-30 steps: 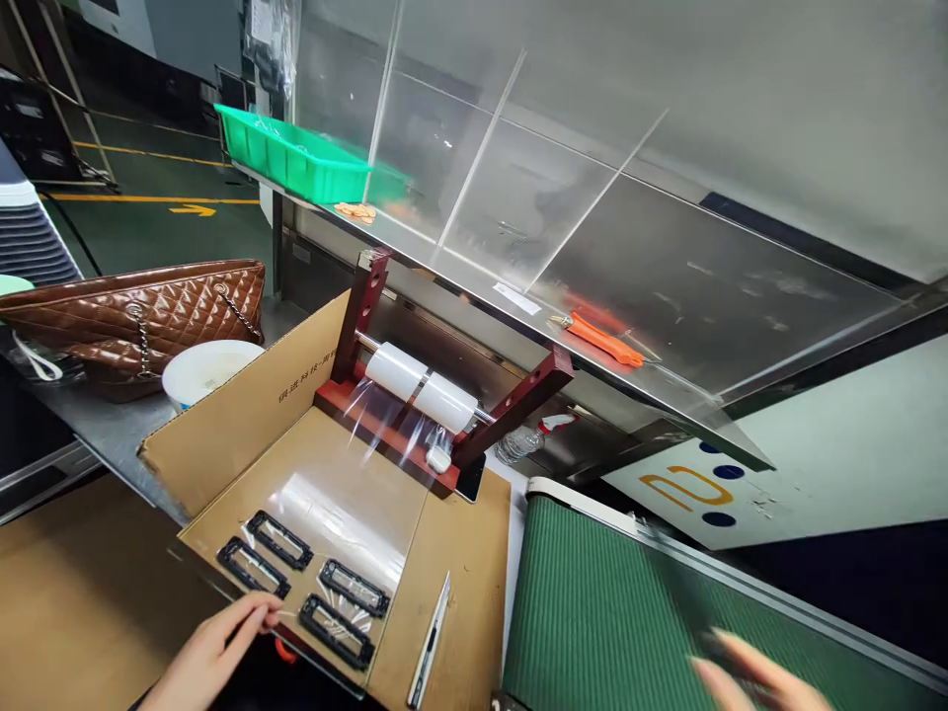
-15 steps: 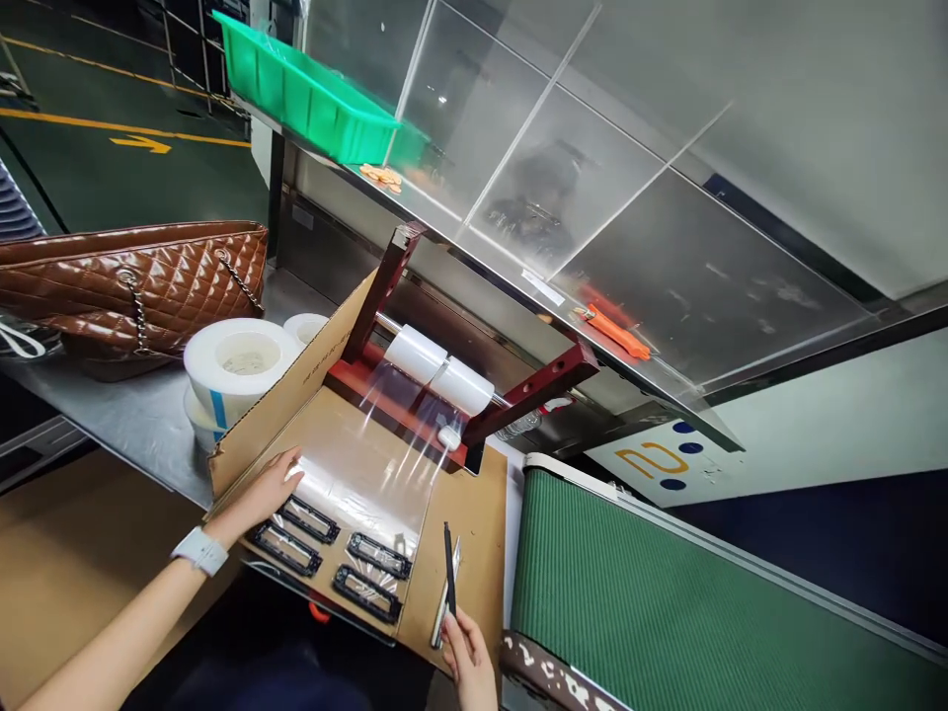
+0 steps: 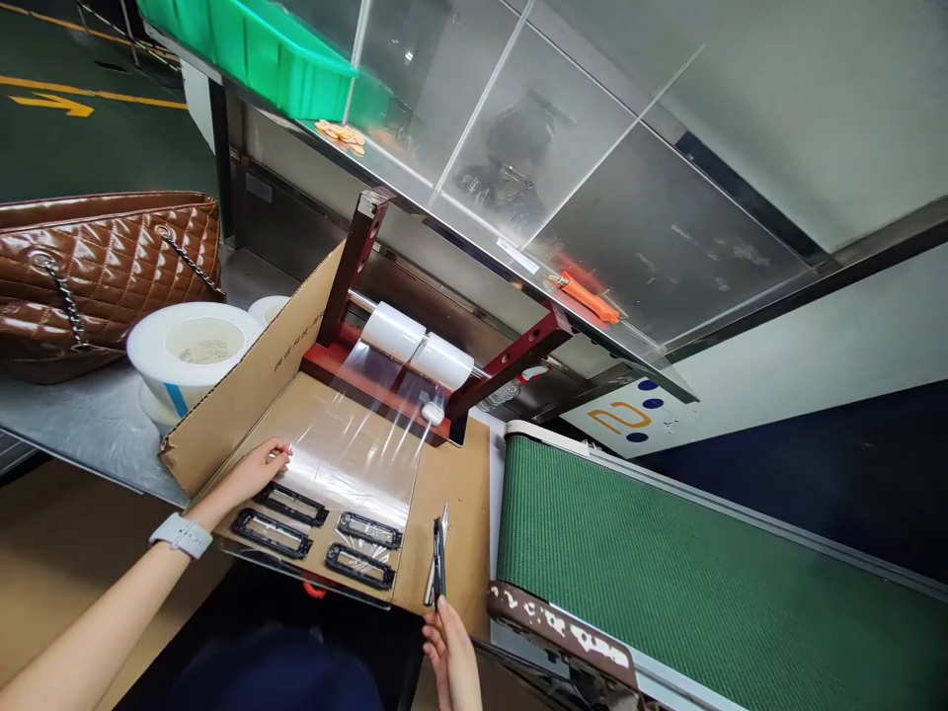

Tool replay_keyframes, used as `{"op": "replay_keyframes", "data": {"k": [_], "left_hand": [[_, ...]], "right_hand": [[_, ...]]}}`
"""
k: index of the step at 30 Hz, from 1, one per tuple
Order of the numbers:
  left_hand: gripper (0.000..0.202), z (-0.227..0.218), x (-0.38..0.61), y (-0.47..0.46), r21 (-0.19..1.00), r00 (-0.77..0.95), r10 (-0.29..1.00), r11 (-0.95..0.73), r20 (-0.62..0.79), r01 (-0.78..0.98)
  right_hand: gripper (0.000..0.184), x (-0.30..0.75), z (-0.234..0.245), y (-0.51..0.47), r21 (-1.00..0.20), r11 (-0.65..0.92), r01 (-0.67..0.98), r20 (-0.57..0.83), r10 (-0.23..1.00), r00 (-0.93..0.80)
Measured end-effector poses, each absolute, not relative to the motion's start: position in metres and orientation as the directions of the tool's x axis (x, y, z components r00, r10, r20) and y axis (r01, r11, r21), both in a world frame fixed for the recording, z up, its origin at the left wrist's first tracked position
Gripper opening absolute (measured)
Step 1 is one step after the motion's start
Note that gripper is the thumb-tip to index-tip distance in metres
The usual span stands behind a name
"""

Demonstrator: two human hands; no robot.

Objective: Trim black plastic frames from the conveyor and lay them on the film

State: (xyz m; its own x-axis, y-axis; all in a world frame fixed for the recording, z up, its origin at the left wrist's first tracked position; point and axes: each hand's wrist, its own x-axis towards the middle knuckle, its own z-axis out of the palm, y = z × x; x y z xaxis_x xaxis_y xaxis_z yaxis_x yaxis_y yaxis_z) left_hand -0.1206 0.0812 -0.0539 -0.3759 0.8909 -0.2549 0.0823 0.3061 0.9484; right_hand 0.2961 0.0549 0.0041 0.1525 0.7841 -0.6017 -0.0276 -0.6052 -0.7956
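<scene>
My left hand [image 3: 265,466], a pale watch strap on its wrist, has its fingers pinched together at the left edge of a sheet of clear film [image 3: 355,449]. The film runs down from a pair of white rolls [image 3: 422,346] on a dark red stand. Several black rectangular frames [image 3: 362,565] lie at the near end of the film, just below my left hand. My right hand [image 3: 453,647] holds a slim black pen-like tool [image 3: 439,553] between thumb and fingers, pointing away from me. Beside it a thin silver tool [image 3: 430,583] lies on the cardboard [image 3: 466,513].
A green ribbed conveyor belt [image 3: 629,553] stands on the right. At left are white tape rolls [image 3: 152,341], a raised cardboard flap [image 3: 252,380] and a brown quilted bag [image 3: 111,276]. The shelf above bears a green bin [image 3: 252,54] and an orange cutter [image 3: 589,298].
The view has shifted, so the bench appears farther left and higher. My left fingers have curled in at the film's edge. The black tool in my right hand has come over the silver one.
</scene>
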Motion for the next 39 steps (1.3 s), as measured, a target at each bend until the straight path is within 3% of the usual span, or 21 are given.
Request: {"op": "replay_keyframes", "data": {"k": [4, 9, 11, 15, 18, 22, 23, 25, 28, 32, 39], "left_hand": [[0.024, -0.055, -0.125, 0.080, 0.943, -0.344, 0.898, 0.321, -0.273, 0.090], [0.021, -0.060, -0.135, 0.079, 0.911, -0.281, 0.906, 0.372, -0.315, 0.179], [0.020, -0.061, -0.138, 0.079, 0.898, -0.254, 0.910, 0.383, -0.327, 0.217], [0.020, -0.059, -0.142, 0.080, 0.884, -0.221, 0.916, 0.388, -0.336, 0.262], [0.022, -0.054, -0.143, 0.081, 0.882, -0.210, 0.917, 0.388, -0.340, 0.267], [0.023, -0.048, -0.145, 0.083, 0.897, -0.169, 0.931, 0.359, -0.324, 0.257], [0.023, -0.047, -0.145, 0.083, 0.903, -0.157, 0.935, 0.350, -0.319, 0.250], [0.024, -0.045, -0.146, 0.082, 0.912, -0.136, 0.940, 0.337, -0.313, 0.233], [0.024, -0.044, -0.147, 0.080, 0.916, -0.120, 0.941, 0.335, -0.316, 0.218], [0.023, -0.043, -0.150, 0.077, 0.906, -0.109, 0.935, 0.353, -0.336, 0.235], [0.023, -0.043, -0.148, 0.081, 0.879, -0.109, 0.915, 0.403, -0.388, 0.254]], "right_hand": [[0.058, 0.289, -0.008, 0.059, -0.714, -0.680, -0.164, -0.696, 0.715, 0.067], [0.062, 0.283, -0.013, 0.062, -0.759, -0.645, -0.089, -0.651, 0.755, 0.080], [0.064, 0.284, -0.013, 0.061, -0.767, -0.642, -0.011, -0.641, 0.764, 0.074], [0.065, 0.282, -0.005, 0.061, -0.731, -0.594, 0.337, -0.631, 0.775, -0.003], [0.057, 0.256, 0.009, 0.065, -0.754, -0.415, 0.509, -0.526, 0.846, -0.091], [0.013, 0.175, 0.022, 0.075, -0.794, 0.034, 0.607, -0.238, 0.901, -0.362], [0.021, 0.153, 0.022, 0.079, -0.696, 0.318, 0.644, -0.117, 0.834, -0.539], [0.035, 0.116, 0.020, 0.087, -0.592, 0.519, 0.617, -0.058, 0.736, -0.674], [0.039, 0.089, 0.013, 0.097, -0.509, 0.599, 0.618, -0.068, 0.688, -0.722], [0.030, 0.087, 0.003, 0.103, -0.419, 0.655, 0.628, -0.078, 0.663, -0.744], [0.026, 0.092, -0.006, 0.096, -0.351, 0.699, 0.623, -0.035, 0.655, -0.755]]}}
